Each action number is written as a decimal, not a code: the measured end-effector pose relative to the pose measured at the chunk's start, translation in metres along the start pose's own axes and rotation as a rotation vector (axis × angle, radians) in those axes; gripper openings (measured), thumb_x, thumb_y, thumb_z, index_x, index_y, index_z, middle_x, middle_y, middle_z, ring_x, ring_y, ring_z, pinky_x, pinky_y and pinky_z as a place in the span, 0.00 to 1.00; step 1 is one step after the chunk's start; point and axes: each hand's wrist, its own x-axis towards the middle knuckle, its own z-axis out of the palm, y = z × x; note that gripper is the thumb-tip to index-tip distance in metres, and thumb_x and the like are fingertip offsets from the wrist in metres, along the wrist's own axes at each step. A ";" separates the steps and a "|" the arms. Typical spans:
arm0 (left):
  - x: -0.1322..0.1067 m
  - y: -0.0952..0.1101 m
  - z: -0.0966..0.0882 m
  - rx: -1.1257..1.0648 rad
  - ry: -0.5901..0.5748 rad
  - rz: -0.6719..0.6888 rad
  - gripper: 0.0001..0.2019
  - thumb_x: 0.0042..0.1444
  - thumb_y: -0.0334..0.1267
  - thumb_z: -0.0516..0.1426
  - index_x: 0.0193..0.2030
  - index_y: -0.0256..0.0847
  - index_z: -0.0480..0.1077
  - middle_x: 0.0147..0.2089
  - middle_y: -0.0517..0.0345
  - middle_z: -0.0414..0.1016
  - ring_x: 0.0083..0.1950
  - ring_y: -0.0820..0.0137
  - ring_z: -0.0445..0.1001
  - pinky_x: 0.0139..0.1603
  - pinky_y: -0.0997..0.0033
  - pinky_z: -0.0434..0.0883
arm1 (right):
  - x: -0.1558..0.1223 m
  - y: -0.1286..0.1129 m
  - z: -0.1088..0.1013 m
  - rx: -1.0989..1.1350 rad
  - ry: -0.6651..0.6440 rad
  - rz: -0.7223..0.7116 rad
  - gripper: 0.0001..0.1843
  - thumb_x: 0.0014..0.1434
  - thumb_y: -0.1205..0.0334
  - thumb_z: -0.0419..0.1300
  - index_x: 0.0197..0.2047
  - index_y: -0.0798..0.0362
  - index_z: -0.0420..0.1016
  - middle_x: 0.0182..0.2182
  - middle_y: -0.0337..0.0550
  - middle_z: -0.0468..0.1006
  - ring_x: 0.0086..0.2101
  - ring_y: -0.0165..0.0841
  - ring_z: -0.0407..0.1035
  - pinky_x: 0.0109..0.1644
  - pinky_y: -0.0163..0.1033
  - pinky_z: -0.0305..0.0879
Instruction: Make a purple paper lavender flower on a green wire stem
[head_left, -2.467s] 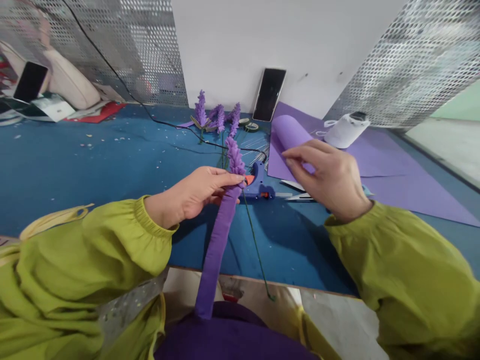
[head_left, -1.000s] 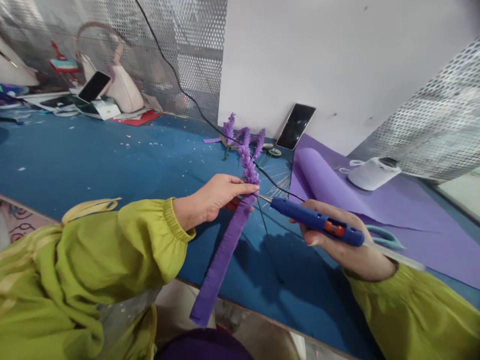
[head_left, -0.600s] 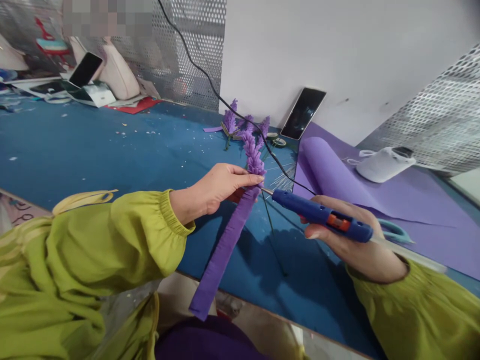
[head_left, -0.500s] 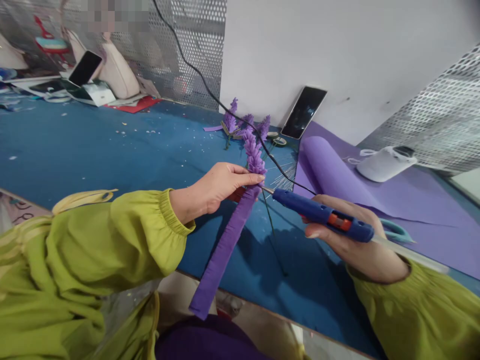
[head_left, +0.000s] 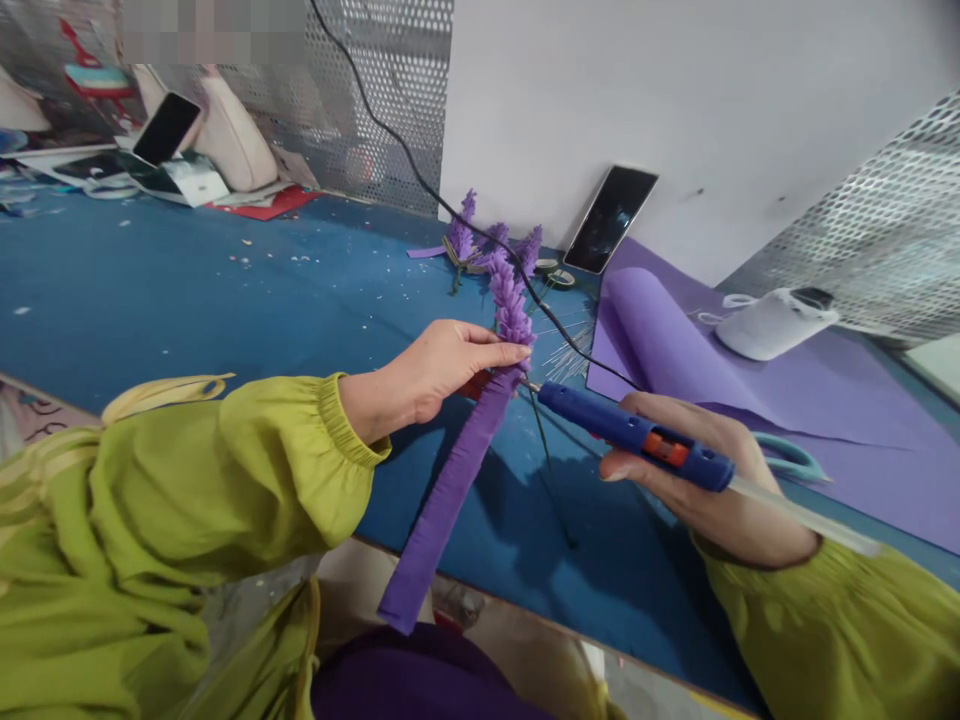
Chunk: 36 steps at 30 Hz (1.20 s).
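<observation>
A purple flower spike (head_left: pixel 510 300) is held over the blue surface (head_left: pixel 150 290), pinched at its base by the thumb and fingers of the left hand (head_left: pixel 431 375); a purple strip (head_left: pixel 454 495) is trailed below it, past the near edge. A blue glue gun (head_left: pixel 622 425) is gripped in the right hand (head_left: pixel 716 515), aimed at the strip's upper end. Farther back, three similar spikes (head_left: pixel 463 228) are seen near a leaning phone (head_left: pixel 611 218).

Behind the left hand (head_left: pixel 439 375), flower spikes (head_left: pixel 463 232) sit on the tabletop (head_left: pixel 300 310); a phone (head_left: pixel 611 218) leans on the board (head_left: pixel 555 90) to their right. Paper (head_left: pixel 656 335) spreads further right, behind the glue gun (head_left: pixel 637 435) in the right hand (head_left: pixel 697 485). A bag (head_left: pixel 240 135) stands far left.
</observation>
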 end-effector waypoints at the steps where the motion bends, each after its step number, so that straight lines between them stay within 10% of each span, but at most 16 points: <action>1: 0.000 0.000 0.000 -0.005 -0.001 0.001 0.08 0.47 0.39 0.68 0.29 0.37 0.77 0.29 0.60 0.76 0.27 0.77 0.70 0.31 0.74 0.65 | 0.001 -0.002 -0.001 -0.026 -0.012 -0.042 0.24 0.54 0.39 0.62 0.27 0.51 0.64 0.21 0.34 0.67 0.21 0.27 0.58 0.24 0.34 0.55; 36: 0.001 -0.004 0.000 0.037 0.005 0.034 0.09 0.47 0.41 0.68 0.28 0.37 0.77 0.28 0.60 0.76 0.27 0.78 0.68 0.30 0.76 0.62 | 0.001 -0.010 -0.004 -0.208 0.009 -0.186 0.20 0.60 0.44 0.59 0.29 0.50 0.61 0.20 0.31 0.60 0.18 0.25 0.54 0.23 0.33 0.51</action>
